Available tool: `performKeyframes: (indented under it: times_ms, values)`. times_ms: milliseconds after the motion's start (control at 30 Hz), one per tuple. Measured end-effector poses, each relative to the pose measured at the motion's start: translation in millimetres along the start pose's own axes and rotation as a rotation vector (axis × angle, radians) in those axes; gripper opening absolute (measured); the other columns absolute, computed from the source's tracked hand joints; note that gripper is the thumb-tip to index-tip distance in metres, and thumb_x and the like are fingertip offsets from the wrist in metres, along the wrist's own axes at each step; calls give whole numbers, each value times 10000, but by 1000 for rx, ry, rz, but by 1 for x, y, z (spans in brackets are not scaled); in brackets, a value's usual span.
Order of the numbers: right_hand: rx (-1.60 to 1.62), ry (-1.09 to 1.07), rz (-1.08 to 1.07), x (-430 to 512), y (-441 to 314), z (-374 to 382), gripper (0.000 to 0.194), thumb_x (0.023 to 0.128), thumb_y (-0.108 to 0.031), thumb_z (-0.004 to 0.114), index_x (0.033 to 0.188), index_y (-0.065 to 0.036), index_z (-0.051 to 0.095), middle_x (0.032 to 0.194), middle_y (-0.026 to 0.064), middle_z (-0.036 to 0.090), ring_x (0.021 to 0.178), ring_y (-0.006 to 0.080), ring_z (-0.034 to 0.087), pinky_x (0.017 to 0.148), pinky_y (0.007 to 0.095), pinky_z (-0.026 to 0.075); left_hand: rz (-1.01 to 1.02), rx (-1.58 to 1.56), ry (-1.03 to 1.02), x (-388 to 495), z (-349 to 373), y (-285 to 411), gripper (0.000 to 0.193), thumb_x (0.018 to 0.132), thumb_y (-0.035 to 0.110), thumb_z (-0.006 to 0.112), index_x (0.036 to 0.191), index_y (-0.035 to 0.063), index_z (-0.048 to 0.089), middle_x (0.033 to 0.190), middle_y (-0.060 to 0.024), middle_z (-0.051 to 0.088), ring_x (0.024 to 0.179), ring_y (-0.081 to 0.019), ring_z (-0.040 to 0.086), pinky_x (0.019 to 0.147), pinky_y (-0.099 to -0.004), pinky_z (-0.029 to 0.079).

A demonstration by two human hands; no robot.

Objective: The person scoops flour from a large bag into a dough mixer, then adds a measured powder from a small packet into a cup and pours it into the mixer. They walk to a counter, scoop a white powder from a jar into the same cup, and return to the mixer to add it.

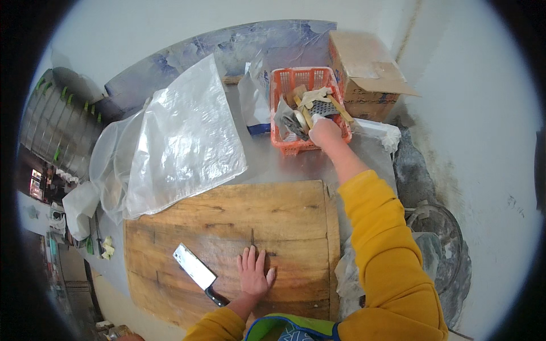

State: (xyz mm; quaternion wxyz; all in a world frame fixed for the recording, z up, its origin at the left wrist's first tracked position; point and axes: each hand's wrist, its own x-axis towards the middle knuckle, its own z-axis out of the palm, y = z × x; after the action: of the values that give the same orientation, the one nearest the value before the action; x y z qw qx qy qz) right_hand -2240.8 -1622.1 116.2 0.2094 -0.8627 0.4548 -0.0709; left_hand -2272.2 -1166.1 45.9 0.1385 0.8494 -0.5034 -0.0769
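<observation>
My left hand (254, 273) rests palm down on a large wooden cutting board (290, 213), its fingers spread. Just left of it lies a cleaver (195, 266) with a broad steel blade and a black riveted handle. My right arm stretches forward, and my right hand (326, 133) is at the near right part of an orange plastic basket (290, 148). Its fingertips meet something white among the contents; whether they grip it is hidden. In the basket are a dark perforated grater (323, 108) with wooden side rails, a pale glove (315, 97) and a crumpled dark item (294, 125).
A clear plastic sheet (192, 140) covers the back left and overlaps the board. Behind the basket stands a cardboard box (367, 72). A white-and-blue bag (256, 102) is beside the basket, and a long white box (371, 128) lies to its right. A wall (482, 149) bounds the right.
</observation>
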Motion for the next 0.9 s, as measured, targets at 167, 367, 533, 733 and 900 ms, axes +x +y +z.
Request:
performKeyframes:
  times_ms: [167,367,533,733,900]
  values:
    - [840,-38,196,10,14,-11,456,741,-47,564,1194,-4,527,901,201,641,684,264,644,573,364,499,-11,8,-26,1,-2,0,612,793,380,580,1302,72,438,1393,-223,334,1313,-397,266,1073,-563,166]
    - [927,-53,144,9,14,12,433,783,-30,529,1215,-4,524,914,178,630,581,186,598,497,306,467,-21,-5,-23,2,0,-2,615,790,394,575,1302,80,441,1394,-220,335,1317,-394,262,1077,-560,163]
    - [1017,43,114,0,9,27,477,835,-32,535,1308,-61,479,902,123,630,598,128,551,423,243,373,-17,7,-25,1,0,-2,607,790,384,576,1300,80,445,1394,-220,335,1316,-392,265,1079,-560,158]
    - [1131,38,-62,-20,-7,-14,457,874,-45,512,1324,-12,438,938,101,626,621,100,535,462,201,379,-15,-20,3,1,1,-2,600,792,377,575,1295,75,448,1390,-226,338,1313,-396,267,1079,-562,157]
    - [1179,110,-101,-28,-21,-86,444,868,-68,523,1306,-16,474,944,106,629,645,111,562,498,238,408,4,-23,-3,2,0,-1,590,796,347,573,1282,47,423,1374,-248,336,1292,-429,275,1066,-573,156]
